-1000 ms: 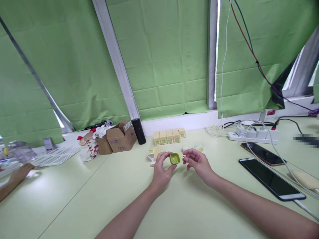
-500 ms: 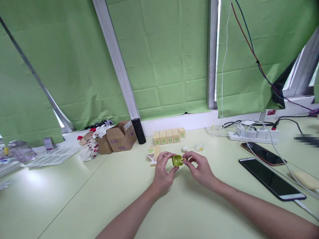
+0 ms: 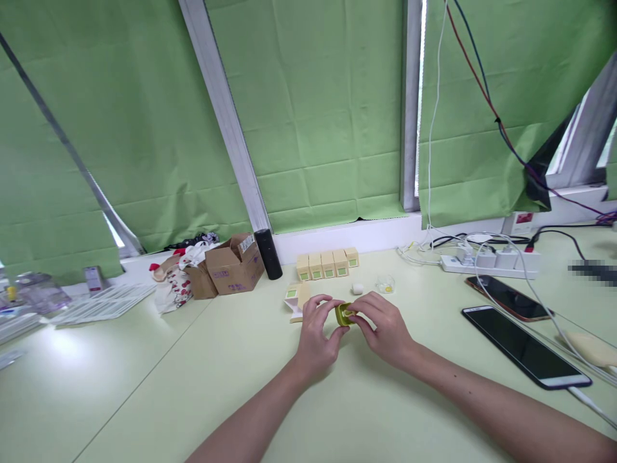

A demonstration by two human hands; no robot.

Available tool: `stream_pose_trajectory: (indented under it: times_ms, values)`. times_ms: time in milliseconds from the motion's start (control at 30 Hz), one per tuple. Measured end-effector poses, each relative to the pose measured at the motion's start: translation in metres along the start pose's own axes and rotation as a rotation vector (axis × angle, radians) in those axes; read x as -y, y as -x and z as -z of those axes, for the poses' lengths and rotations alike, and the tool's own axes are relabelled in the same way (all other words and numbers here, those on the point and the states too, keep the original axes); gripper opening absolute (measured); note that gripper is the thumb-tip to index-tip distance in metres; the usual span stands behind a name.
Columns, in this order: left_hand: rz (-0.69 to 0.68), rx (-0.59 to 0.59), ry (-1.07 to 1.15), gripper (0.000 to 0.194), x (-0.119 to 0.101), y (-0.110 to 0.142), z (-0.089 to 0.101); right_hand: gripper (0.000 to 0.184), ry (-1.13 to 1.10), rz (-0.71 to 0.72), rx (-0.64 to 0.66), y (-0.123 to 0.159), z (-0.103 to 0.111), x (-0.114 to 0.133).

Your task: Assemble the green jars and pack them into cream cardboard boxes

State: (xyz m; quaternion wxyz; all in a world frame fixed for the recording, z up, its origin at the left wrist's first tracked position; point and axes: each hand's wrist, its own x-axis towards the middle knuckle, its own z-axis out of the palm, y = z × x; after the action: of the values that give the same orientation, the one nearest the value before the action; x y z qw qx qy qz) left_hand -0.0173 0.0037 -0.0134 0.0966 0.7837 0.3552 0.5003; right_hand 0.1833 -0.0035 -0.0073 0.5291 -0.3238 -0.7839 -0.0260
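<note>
Between finger and thumb, my left hand (image 3: 318,337) grips a small square olive-green case (image 3: 343,315), its hollow side facing me. My right hand (image 3: 385,325) pinches a small pale yellow piece (image 3: 349,314) at the case's opening; its fingertips partly cover it, so its exact shape is hard to make out. Beyond the hands lie a small white roll-like item (image 3: 357,289) and a clear round container (image 3: 385,283) with something yellow inside. Just left of my left hand sits an opened cream carton (image 3: 292,296) with a green square on it.
Several cream boxes (image 3: 328,264) stand in a row near the wall. A black cylinder (image 3: 268,254) and a cardboard box (image 3: 236,267) are at the back left. To the right lie two phones (image 3: 525,347), cables and a white power strip (image 3: 486,263).
My right hand has moved left, bringing the yellow piece from beside the case into its opening. The case has tilted and shifted slightly right. Another person's hand at far left has gone from view.
</note>
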Motion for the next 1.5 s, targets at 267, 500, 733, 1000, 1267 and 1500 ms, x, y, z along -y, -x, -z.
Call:
stream_pose_trajectory:
  times_ms: [267, 500, 733, 1000, 1267, 1500]
  values:
    - [-0.040, 0.013, -0.015, 0.047, -0.004, 0.000, 0.002, 0.024, 0.214, 0.065, 0.004, -0.001, 0.000, -0.003]
    - [-0.068, 0.015, -0.019, 0.049, -0.003, 0.000, 0.002, 0.023, 0.283, 0.142, -0.006, -0.005, 0.002, 0.000]
    - [-0.107, 0.021, -0.035, 0.051, -0.002, 0.001, 0.002, 0.022, 0.287, 0.235, -0.062, -0.008, 0.002, 0.003]
    - [-0.107, 0.033, -0.016, 0.050, -0.004, -0.001, 0.003, 0.023, 0.297, 0.282, -0.069, -0.010, 0.002, 0.004]
    - [-0.116, 0.068, -0.009, 0.050, 0.000, 0.000, 0.003, 0.023, 0.238, 0.284, -0.031, -0.005, -0.003, -0.003]
    - [-0.149, 0.074, -0.043, 0.051, -0.002, -0.002, 0.004, 0.021, 0.217, 0.290, -0.005, -0.003, -0.004, -0.009]
